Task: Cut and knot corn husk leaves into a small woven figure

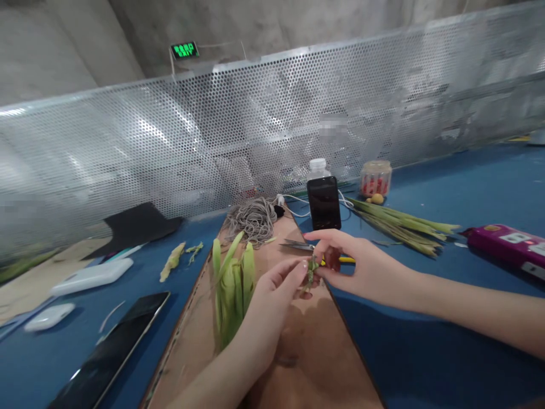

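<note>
Pinched between the fingertips of both hands is a small green piece of knotted or braided plant leaf [312,271], held above the brown board. My left hand [283,284] grips it from the left, fingers closed. From the right, the thumb and fingers of my right hand [347,255] close on its other side. Scissors [297,245] with yellow handles show behind my right hand; whether they touch it I cannot tell. Beside my left wrist, a bunch of wide green leaves [233,289] lies on the board [315,352].
A coil of grey cord [254,218] sits at the board's far end. Behind it, a phone [324,203] stands against a bottle. Long leaves [404,226], a jar [375,179] and a purple pack [506,247] are right. Another phone [114,346] lies left. Perforated metal [255,130] borders the blue table.
</note>
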`<state>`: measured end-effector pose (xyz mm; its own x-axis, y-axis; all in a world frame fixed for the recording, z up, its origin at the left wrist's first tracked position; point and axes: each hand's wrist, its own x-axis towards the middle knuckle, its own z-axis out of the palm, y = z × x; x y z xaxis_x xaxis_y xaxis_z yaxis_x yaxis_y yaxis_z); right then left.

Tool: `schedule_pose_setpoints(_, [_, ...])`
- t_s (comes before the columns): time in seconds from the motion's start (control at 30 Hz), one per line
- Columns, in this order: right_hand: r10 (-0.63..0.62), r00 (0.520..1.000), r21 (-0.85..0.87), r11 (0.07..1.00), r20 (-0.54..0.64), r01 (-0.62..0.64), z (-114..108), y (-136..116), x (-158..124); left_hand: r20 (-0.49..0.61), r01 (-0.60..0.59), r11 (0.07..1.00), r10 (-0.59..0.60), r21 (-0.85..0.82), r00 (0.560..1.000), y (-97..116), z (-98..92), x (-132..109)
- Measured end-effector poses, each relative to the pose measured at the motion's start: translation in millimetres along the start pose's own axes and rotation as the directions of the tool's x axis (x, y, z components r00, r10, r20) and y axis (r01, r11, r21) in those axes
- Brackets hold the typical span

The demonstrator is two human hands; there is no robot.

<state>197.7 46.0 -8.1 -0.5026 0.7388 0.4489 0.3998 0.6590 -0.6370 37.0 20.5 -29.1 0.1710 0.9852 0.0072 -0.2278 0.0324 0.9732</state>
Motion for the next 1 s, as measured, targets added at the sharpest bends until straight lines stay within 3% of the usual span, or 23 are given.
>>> schedule_pose_setpoints(0.13, [0.044,0.999,-0.002,0.999,-0.012,-0.044,0,0,0,-0.065,0.008,0.997,-0.003,0.080,0.998,-1,-0.4,2])
schedule_pose_setpoints(0.27, [0.071,0.997,-0.015,0.997,-0.025,-0.071,-1,0,1,-0.061,0.002,0.998,0.003,0.067,0.998,1,-0.6,3])
schedule_pose_setpoints(0.63, [-0.063,0.998,-0.067,0.996,-0.025,0.061,-4,2,0,0.051,0.004,0.989,0.003,-0.146,0.999,-3,-6.9,4])
schedule_pose_setpoints(1.0, [-0.223,0.975,-0.109,0.969,0.018,0.223,-5,-1,0,0.145,0.000,0.997,0.010,-0.071,0.989,2,-12.4,6])
